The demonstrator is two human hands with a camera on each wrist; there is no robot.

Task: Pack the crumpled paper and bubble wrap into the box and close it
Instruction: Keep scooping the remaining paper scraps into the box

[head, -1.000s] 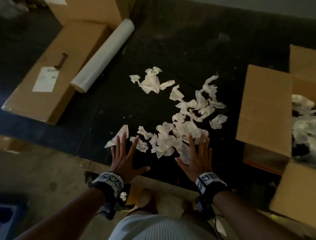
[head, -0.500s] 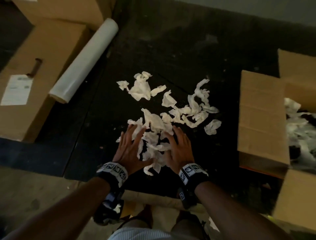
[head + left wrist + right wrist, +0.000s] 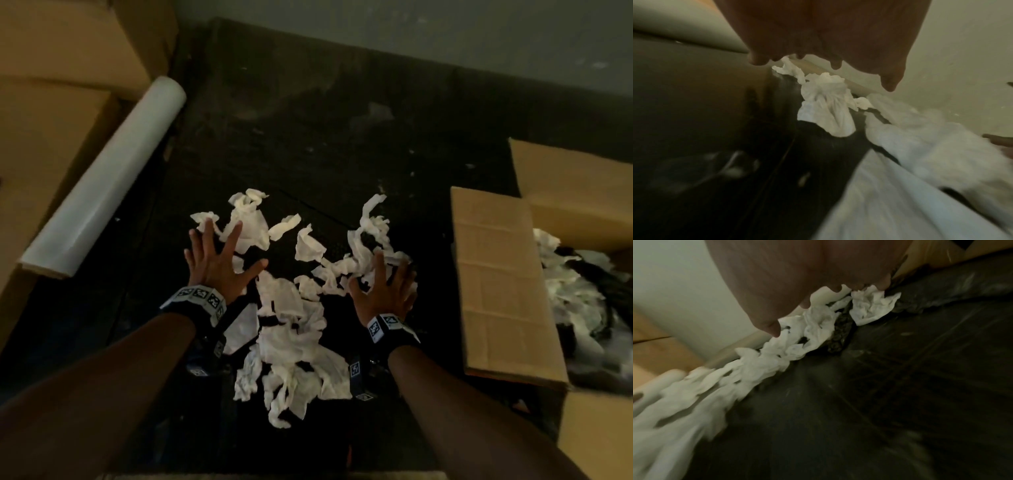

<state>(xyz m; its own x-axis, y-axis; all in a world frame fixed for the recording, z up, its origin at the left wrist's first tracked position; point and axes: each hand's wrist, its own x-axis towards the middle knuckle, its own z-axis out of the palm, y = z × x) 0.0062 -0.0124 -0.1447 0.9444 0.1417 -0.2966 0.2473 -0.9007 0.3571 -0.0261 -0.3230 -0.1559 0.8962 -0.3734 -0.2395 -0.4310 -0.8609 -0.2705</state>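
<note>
Several pieces of crumpled white paper (image 3: 291,329) lie scattered on the black floor mat between my arms. My left hand (image 3: 219,260) is spread flat, fingers straight, at the far left pieces (image 3: 826,105). My right hand (image 3: 387,284) is spread too, fingers over the far right pieces (image 3: 813,327). Neither hand grips anything. The open cardboard box (image 3: 500,284) stands at the right, its flap folded outward, with white paper and bubble wrap (image 3: 575,294) inside.
A white roll of wrap (image 3: 106,181) lies at the left against closed cardboard boxes (image 3: 44,130). A grey wall (image 3: 411,34) bounds the mat at the back. Another box flap (image 3: 596,438) sits at the lower right.
Both hands have left the near pile, moved forward and spread apart to the far pieces. The gathered paper now lies between my forearms.
</note>
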